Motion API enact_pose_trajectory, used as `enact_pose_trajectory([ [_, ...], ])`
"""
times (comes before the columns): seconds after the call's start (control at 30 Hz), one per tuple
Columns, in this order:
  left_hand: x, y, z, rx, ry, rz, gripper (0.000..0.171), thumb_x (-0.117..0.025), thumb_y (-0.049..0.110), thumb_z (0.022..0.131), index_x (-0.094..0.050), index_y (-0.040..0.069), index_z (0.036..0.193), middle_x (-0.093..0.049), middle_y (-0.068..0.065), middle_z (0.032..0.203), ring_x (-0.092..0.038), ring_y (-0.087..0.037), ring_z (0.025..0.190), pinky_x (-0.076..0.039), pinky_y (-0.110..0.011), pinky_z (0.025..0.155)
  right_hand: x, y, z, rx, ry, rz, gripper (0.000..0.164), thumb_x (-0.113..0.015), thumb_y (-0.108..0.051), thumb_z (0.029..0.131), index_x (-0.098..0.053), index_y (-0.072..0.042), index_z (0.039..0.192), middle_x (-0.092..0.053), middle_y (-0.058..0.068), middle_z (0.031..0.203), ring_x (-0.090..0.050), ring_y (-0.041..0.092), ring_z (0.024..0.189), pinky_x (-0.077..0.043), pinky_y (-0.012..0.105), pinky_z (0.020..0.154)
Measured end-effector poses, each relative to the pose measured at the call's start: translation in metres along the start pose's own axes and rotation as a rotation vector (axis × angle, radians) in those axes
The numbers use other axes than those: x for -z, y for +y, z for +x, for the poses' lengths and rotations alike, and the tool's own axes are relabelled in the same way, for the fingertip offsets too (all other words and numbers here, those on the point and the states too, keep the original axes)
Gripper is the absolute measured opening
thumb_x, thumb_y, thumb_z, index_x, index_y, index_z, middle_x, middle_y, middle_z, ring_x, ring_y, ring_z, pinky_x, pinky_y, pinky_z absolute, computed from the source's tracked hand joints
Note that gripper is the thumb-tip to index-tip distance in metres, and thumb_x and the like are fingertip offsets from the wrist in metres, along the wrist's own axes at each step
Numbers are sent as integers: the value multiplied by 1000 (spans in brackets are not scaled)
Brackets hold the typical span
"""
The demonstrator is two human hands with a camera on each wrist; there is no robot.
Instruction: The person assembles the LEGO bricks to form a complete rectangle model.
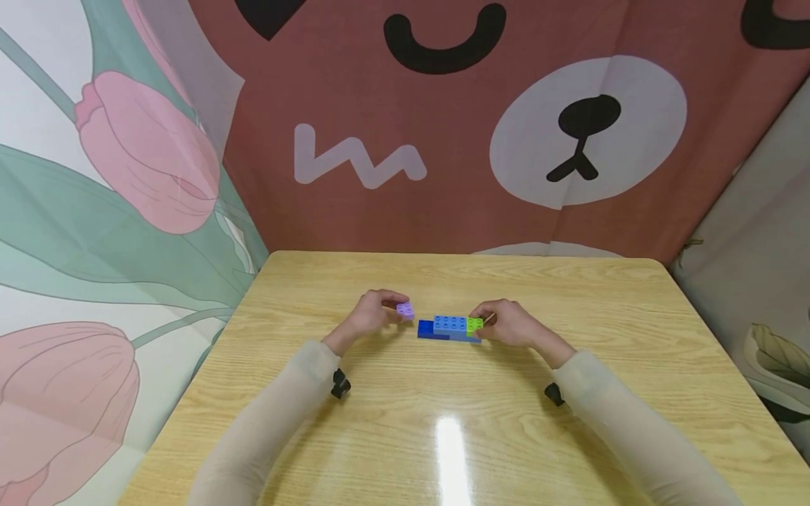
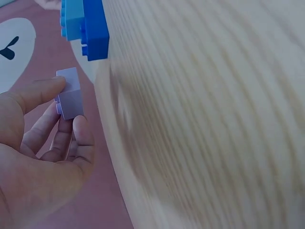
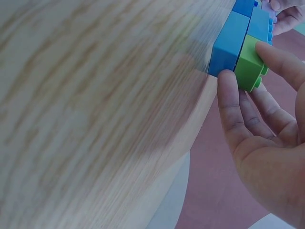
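Note:
My left hand [image 1: 371,313] pinches a small purple brick [image 1: 405,310] between thumb and fingers, just left of a row of joined bricks on the table. In the left wrist view this purple brick [image 2: 70,95] hangs apart from the row. The row has a dark blue brick [image 1: 425,328] and a blue brick [image 1: 465,337] end to end below, with a lighter blue brick [image 1: 450,323] on top. On the right end of that upper layer sits a green brick [image 1: 474,325], held by my right hand [image 1: 510,323]. A right fingertip [image 3: 227,78] also touches the lower blue brick's end.
The wooden table [image 1: 380,436] runs up to a hanging cloth [image 1: 455,211] printed with a bear's face. A flowered cloth [image 1: 63,246] hangs at the left. Dark wrist devices [image 1: 340,384] sit under the sleeves.

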State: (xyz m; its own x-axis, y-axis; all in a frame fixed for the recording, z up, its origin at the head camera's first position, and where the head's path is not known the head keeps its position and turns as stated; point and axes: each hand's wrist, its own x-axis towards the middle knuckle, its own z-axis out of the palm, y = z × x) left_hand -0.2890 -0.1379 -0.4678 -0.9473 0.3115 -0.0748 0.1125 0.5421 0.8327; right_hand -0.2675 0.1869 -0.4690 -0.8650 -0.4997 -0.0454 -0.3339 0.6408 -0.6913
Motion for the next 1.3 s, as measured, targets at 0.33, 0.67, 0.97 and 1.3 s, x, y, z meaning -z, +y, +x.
enact_pose_trajectory([
  [0.33,-8,11,-3,-54,-43,18,38,-77,-2,89,-72,7,126,-68,-5,111,-63,-24,103,-57,-40,76,-1,-1,-1,-1,2,1,35,-77,-16,93,-69,-4,125,-67,11,117,-67,25,99,-57,39,78],
  [0.67,-17,17,-1,-91,-116,76,35,-79,7,90,-73,10,125,-68,1,111,-62,-17,103,-54,-32,79,0,-1,-2,16,8,-4,36,-77,-15,92,-69,-3,125,-68,12,118,-68,26,99,-57,39,79],
  [0.97,-24,19,1,-95,-135,107,33,-78,5,91,-74,10,123,-70,0,115,-62,-18,106,-51,-35,90,0,-2,-3,16,6,-5,36,-77,-14,92,-69,-3,125,-68,12,117,-68,26,99,-57,39,79],
  [1.3,-28,18,4,-114,-138,147,32,-79,6,91,-74,10,121,-70,0,115,-63,-17,105,-51,-35,92,0,-1,-2,16,8,-10,36,-77,-15,93,-69,-3,126,-68,12,117,-68,26,99,-57,40,79],
])
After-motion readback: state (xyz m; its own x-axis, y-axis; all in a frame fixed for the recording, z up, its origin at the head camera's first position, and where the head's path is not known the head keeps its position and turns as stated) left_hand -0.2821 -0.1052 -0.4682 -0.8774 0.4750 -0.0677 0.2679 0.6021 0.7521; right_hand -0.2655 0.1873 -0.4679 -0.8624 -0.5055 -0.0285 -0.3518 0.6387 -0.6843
